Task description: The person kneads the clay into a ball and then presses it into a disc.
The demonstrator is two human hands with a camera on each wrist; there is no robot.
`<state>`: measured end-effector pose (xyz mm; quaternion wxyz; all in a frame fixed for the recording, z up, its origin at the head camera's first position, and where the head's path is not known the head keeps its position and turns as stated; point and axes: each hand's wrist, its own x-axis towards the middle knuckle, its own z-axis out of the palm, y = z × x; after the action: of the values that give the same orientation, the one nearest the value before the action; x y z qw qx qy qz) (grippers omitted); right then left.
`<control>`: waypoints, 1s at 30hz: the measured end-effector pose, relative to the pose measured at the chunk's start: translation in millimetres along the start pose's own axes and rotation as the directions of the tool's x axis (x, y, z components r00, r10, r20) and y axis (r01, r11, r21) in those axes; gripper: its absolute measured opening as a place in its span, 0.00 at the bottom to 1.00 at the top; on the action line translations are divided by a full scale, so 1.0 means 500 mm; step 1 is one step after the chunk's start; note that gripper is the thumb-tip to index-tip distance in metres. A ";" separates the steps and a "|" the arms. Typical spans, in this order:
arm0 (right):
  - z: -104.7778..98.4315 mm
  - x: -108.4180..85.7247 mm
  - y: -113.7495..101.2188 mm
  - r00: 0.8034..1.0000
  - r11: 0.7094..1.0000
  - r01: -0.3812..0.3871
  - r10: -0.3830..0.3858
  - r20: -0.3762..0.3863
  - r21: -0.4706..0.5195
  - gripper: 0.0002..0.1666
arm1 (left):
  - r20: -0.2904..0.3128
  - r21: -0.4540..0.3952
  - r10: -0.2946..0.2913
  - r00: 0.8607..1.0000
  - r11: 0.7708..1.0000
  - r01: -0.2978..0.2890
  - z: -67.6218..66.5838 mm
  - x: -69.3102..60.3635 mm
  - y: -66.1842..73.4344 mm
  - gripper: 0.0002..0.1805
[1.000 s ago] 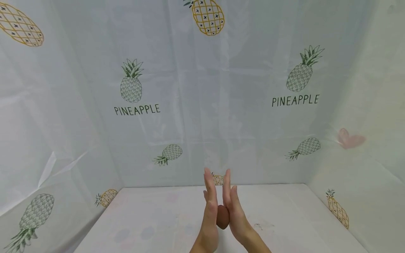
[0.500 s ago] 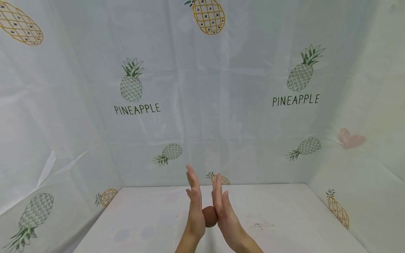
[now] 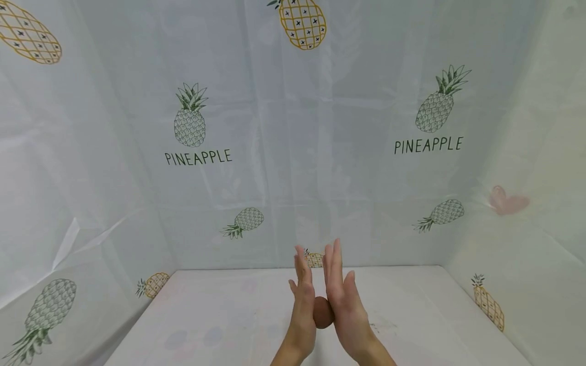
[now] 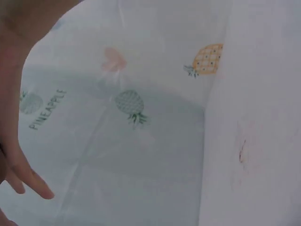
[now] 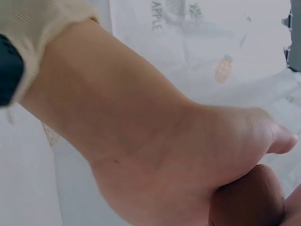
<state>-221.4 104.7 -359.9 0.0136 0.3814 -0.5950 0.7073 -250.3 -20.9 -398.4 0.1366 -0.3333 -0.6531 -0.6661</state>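
Note:
A small brown ball (image 3: 323, 312), which looks like modelling clay, sits between the palms of both hands. My left hand (image 3: 302, 310) presses it from the left, fingers straight and pointing up and away. From the other side my right hand (image 3: 347, 310) presses it with its palm, fingers also straight and thumb a little apart. In the right wrist view the brown ball (image 5: 249, 197) shows a smooth surface with a small crease, touching the base of the right hand (image 5: 188, 160). The left wrist view catches only part of a hand (image 4: 9, 117) at its left edge.
A white table (image 3: 220, 305) lies under the hands, with faint coloured marks and a small smudge (image 3: 383, 325) to the right. White curtains (image 3: 293, 152) printed with pineapples hang behind and on both sides.
Both hands shift left with the ball, then back right, sliding against each other. The ball looks oval at first and rounder now. The right fingertips are now higher than the left.

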 end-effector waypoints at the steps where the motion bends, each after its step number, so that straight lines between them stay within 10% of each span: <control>1: -0.006 0.000 -0.001 1.000 1.000 0.015 -0.015 -0.012 -0.003 0.33 | 0.022 -0.001 0.014 1.000 1.000 -0.014 0.007 -0.004 0.004 0.32; 12: -0.052 0.007 0.014 0.992 0.999 0.000 -0.005 -0.129 -0.036 0.34 | 0.199 -0.181 -0.144 0.969 0.967 0.180 0.040 -0.042 0.100 0.30; 23: -0.003 0.011 0.041 0.987 0.987 -0.158 0.157 -0.029 -0.040 0.31 | 0.040 -0.125 0.012 0.999 0.992 -0.007 -0.005 -0.017 0.089 0.31; 30: 0.028 0.004 0.033 0.977 0.977 -0.211 0.212 0.036 -0.039 0.31 | -0.056 -0.116 -0.034 0.998 0.993 0.027 -0.048 0.011 0.046 0.31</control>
<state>-223.1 87.0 -372.5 -0.0671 0.3299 -0.6445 0.6865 -246.5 -45.3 -375.2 0.1260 -0.3111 -0.6144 -0.7140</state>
